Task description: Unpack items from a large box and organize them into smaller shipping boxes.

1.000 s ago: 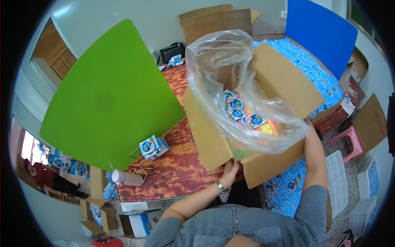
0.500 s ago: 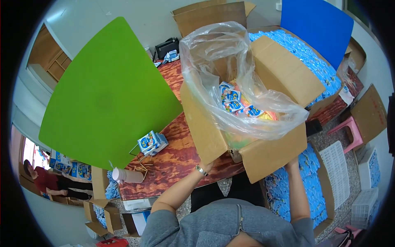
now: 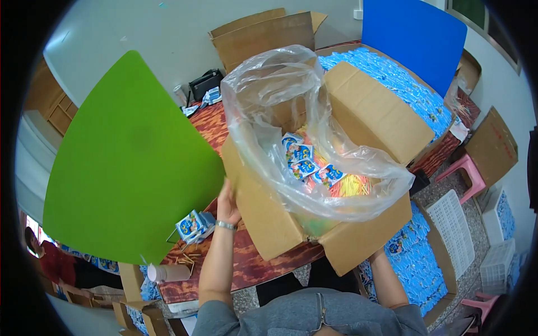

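A large open cardboard box (image 3: 263, 224) stands on the table in front of me, its flaps spread outward. A clear plastic bag (image 3: 269, 84) lines it and folds over the rim. Inside lie several small blue-and-white packets (image 3: 302, 168) on yellow and pink thin sticks (image 3: 353, 185). My left hand (image 3: 228, 204) grips the edge of the left flap, closed on it, some fingers hidden by the cardboard. Below the front flap's right side is my right hand (image 3: 378, 256); the flap covers its fingers.
A green board (image 3: 129, 162) stands left, beside a packet stack (image 3: 193, 227) and a pink bottle (image 3: 168, 273). Blue packets (image 3: 414, 257) fill a box at my right and another behind, near a blue board (image 3: 414, 45). A pink stool (image 3: 468, 173) and white crates (image 3: 496, 263) stand right.
My left hand has moved from the box's near left corner up along the left flap. My right hand has slid farther under the front flap. The whole view has shifted.
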The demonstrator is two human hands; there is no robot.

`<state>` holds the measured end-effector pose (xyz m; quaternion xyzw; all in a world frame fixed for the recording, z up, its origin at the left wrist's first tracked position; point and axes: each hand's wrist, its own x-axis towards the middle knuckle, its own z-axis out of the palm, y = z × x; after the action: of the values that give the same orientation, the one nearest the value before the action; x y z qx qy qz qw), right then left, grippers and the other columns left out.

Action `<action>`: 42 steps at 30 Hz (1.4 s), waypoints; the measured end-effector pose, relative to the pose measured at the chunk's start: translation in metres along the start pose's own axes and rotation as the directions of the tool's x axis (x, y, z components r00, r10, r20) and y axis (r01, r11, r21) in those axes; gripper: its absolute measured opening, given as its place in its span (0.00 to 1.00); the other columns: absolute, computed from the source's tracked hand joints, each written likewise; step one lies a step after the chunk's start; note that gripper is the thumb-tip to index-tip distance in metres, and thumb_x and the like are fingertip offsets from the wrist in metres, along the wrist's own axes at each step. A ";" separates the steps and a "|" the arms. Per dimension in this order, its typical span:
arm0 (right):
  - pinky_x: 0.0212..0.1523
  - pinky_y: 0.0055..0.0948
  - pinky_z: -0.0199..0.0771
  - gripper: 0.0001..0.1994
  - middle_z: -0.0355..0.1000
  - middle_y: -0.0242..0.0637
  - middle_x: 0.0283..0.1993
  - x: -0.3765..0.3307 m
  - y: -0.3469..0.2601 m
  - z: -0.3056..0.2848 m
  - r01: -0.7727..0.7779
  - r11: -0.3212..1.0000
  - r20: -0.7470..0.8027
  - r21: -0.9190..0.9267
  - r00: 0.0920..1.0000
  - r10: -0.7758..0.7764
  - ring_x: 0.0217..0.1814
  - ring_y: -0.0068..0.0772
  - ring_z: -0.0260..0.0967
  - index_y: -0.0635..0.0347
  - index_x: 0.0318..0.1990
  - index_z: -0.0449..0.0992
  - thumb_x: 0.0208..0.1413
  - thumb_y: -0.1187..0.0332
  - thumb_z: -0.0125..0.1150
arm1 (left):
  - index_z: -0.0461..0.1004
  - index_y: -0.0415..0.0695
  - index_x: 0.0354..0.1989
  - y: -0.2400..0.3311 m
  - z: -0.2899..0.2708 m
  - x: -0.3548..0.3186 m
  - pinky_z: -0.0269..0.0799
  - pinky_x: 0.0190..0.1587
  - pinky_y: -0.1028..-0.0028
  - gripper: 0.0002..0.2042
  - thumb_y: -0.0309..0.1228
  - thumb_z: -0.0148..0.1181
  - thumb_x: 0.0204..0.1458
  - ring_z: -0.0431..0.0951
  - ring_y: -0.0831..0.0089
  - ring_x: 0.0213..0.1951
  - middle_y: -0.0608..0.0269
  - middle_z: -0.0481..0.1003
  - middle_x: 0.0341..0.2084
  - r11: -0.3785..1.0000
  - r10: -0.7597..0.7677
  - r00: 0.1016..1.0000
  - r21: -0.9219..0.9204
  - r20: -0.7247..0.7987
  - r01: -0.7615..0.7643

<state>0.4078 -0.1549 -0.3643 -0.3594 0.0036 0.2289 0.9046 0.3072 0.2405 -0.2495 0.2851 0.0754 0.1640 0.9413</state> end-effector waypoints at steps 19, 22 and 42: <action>0.54 0.39 0.76 0.24 0.68 0.42 0.59 0.108 -0.066 0.021 -0.332 0.936 0.199 0.114 0.931 0.306 0.56 0.38 0.70 0.59 0.64 0.61 0.67 0.54 0.44 | 0.63 0.36 0.57 -0.012 0.100 -0.048 0.70 0.55 0.67 0.20 0.25 0.56 0.57 0.74 0.68 0.52 0.56 0.72 0.52 0.812 0.267 0.951 0.568 -0.157 -0.134; 0.54 0.39 0.76 0.24 0.68 0.42 0.59 0.098 -0.081 -0.017 -0.318 0.942 0.199 0.109 0.935 0.293 0.57 0.39 0.70 0.59 0.64 0.61 0.67 0.54 0.44 | 0.62 0.37 0.59 -0.033 0.114 -0.052 0.68 0.57 0.67 0.20 0.28 0.54 0.59 0.73 0.68 0.54 0.56 0.72 0.53 0.861 0.235 0.962 0.489 -0.136 -0.141; 0.45 0.41 0.72 0.19 0.74 0.53 0.43 0.089 -0.192 0.098 0.258 0.167 0.215 -0.951 0.947 -0.239 0.45 0.50 0.74 0.69 0.51 0.65 0.58 0.64 0.54 | 0.74 0.34 0.41 -0.193 0.254 -0.008 0.70 0.54 0.58 0.15 0.29 0.54 0.46 0.72 0.50 0.50 0.44 0.73 0.43 -0.502 -0.783 0.375 -0.150 0.496 -0.852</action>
<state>0.5521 -0.1764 -0.1820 -0.8383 -0.2058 0.0325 0.5038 0.4107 -0.0435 -0.1472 0.8974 -0.3994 0.0530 -0.1797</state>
